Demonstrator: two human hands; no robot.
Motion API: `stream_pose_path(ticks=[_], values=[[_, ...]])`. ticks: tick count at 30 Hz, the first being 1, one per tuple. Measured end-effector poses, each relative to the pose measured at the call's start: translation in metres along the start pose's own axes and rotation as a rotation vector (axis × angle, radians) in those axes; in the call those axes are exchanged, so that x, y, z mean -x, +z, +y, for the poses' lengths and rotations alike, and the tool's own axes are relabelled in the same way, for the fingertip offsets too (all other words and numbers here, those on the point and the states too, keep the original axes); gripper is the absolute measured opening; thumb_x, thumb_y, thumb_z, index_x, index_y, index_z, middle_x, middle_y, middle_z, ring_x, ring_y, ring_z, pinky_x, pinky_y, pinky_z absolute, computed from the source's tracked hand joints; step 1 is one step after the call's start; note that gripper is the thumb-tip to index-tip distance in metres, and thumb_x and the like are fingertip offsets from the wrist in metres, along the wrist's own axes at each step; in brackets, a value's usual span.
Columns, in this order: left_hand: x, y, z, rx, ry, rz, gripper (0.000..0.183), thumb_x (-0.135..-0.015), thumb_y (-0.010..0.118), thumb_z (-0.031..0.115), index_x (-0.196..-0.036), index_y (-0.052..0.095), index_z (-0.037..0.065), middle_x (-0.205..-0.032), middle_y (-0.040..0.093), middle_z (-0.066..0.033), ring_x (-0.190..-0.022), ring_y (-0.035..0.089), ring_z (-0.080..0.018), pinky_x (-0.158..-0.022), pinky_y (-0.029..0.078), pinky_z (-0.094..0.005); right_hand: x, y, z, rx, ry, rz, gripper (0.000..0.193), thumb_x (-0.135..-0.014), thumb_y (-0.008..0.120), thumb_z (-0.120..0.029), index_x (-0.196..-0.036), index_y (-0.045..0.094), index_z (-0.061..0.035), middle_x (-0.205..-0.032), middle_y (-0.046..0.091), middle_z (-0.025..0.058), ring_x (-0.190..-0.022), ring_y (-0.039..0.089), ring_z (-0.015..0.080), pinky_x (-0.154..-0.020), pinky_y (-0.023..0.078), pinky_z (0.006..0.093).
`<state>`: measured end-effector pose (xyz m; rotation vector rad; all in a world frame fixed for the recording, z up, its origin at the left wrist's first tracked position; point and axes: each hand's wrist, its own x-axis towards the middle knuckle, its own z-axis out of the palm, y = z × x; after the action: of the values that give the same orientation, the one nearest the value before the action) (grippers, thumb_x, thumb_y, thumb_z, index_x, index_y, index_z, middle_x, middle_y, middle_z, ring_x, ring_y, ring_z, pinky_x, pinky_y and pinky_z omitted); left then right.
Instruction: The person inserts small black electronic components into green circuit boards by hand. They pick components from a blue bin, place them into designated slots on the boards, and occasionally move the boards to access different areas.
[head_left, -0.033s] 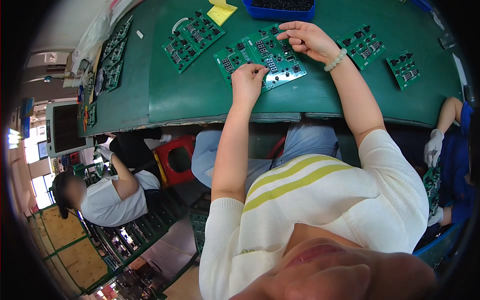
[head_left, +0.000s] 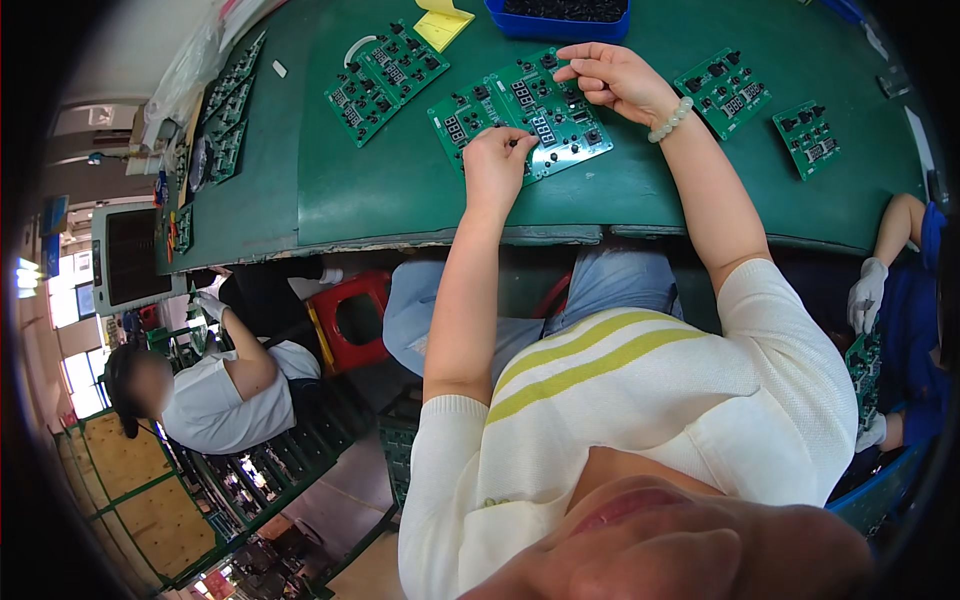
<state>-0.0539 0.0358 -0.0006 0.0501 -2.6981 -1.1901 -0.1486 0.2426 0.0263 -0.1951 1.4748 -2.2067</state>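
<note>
Flat on the green work table lies a joined pair of green circuit boards (head_left: 570, 150) with black digit displays and small black parts. Over the near middle of these boards is my left hand (head_left: 495, 162), thumb and forefinger pinched together at the surface. Whatever the pinch holds, if anything, is too small to make out. At the boards' far right corner is my right hand (head_left: 622, 84), forefinger stretched out, a gap between it and the thumb, the other fingers loosely bent. Nothing shows in it. A bracelet of pale beads (head_left: 672, 120) circles that wrist.
More circuit boards lie left (head_left: 386, 78) and right (head_left: 722, 92), with a smaller board (head_left: 806, 138) further right. A blue bin (head_left: 560, 24) of small black parts and a yellow note pad (head_left: 444, 24) stand beyond. One co-worker (head_left: 225, 390) sits left; another's gloved hand (head_left: 868, 296) is right.
</note>
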Motion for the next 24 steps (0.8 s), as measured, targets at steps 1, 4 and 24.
stream_pose_path(ticks=[1,4,24], values=[[0.000,0.000,0.001,-0.010,0.015,0.009,0.017,-0.077,0.077,0.015,-0.088,0.074,0.002,-0.067,0.060,-0.0080,-0.056,0.052,-0.0152,-0.055,0.043,-0.0296,-0.001,0.000,0.002,0.010,-0.005,-0.004,0.024,-0.100,0.050,-0.018,-0.114,0.054,0.0018,-0.078,0.051,0.0008,-0.057,0.034,0.0024,-0.045,0.028,0.0165],[0.001,0.001,0.000,-0.053,0.080,0.022,0.017,-0.077,0.076,0.015,-0.087,0.074,0.001,-0.067,0.060,-0.0092,-0.056,0.052,-0.0158,-0.055,0.044,-0.0302,-0.001,-0.006,0.001,0.050,0.043,-0.023,0.028,-0.101,0.050,-0.024,-0.109,0.058,0.0015,-0.074,0.049,-0.0014,-0.055,0.033,0.0018,-0.043,0.025,0.0170],[0.002,0.005,-0.006,-0.117,0.292,0.061,0.010,-0.078,0.073,0.010,-0.085,0.073,0.004,-0.067,0.056,-0.0115,-0.059,0.056,-0.0271,-0.056,0.045,-0.0359,-0.005,-0.004,0.009,0.432,-0.130,0.034,0.019,-0.087,0.071,-0.015,-0.101,0.068,-0.0021,-0.082,0.066,-0.0002,-0.054,0.039,0.0002,-0.045,0.028,0.0170]])
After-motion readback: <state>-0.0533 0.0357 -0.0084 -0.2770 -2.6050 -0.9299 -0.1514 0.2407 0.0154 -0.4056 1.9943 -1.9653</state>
